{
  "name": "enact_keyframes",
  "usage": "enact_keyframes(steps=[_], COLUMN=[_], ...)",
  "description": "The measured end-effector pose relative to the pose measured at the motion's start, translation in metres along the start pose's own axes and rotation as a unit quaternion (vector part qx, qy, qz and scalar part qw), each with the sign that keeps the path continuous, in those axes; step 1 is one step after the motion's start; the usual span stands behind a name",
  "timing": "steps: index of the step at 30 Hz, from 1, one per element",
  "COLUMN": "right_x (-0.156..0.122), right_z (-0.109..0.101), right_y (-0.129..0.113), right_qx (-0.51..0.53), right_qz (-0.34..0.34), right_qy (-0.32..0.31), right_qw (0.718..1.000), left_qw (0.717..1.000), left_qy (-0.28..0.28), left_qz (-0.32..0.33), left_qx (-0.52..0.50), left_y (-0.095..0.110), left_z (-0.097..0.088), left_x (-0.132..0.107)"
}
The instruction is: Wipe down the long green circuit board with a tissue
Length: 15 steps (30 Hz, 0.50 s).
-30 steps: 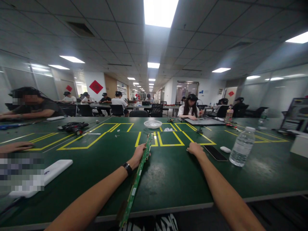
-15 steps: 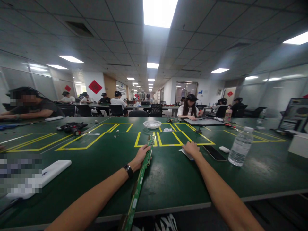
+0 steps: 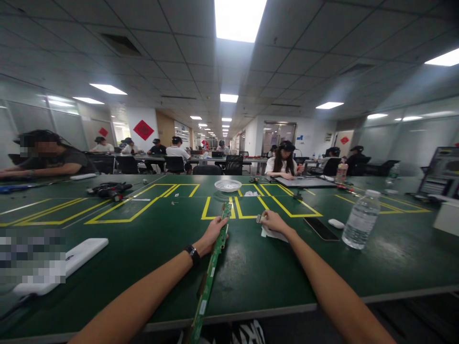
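Note:
A long narrow green circuit board lies on the green table, running from the near edge towards the yellow tape boxes. My left hand, with a black watch on the wrist, is closed on the board's left side near its far end. To the right of the board, my right hand is closed on a white cloth that rests on the table, and a small grey piece shows at its fingertips.
A black phone, a white oval object and a water bottle stand to the right. A white dish sits beyond the tape boxes. A white slab lies at the left. Other people sit at tables behind.
My right hand has slid left towards the board, dragging the white cloth with it and bunching it up. My left hand stays on the board, which has shifted slightly.

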State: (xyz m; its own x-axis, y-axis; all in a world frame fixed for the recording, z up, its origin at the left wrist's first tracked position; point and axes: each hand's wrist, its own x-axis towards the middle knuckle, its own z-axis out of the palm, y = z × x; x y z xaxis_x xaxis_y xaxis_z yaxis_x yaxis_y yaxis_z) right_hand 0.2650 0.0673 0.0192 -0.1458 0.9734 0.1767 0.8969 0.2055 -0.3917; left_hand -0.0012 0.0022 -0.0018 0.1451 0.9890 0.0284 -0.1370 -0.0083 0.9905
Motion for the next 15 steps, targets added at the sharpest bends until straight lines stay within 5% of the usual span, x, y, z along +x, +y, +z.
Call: enact_keyframes(steps=[7,15], right_x=[-0.021,-0.030], right_z=[0.024,0.021], right_y=[-0.064,-0.072], right_qx=[0.215,0.351], right_qz=[-0.148,-0.098], right_qy=[-0.147,-0.213], right_qw=[0.954,0.906], left_qw=[1.000,1.000], left_qy=[0.003,-0.005], left_qz=[0.003,0.008], left_qx=[0.008,-0.017], left_y=[-0.001,-0.001], left_z=[0.001,0.003], left_x=[0.001,-0.001])
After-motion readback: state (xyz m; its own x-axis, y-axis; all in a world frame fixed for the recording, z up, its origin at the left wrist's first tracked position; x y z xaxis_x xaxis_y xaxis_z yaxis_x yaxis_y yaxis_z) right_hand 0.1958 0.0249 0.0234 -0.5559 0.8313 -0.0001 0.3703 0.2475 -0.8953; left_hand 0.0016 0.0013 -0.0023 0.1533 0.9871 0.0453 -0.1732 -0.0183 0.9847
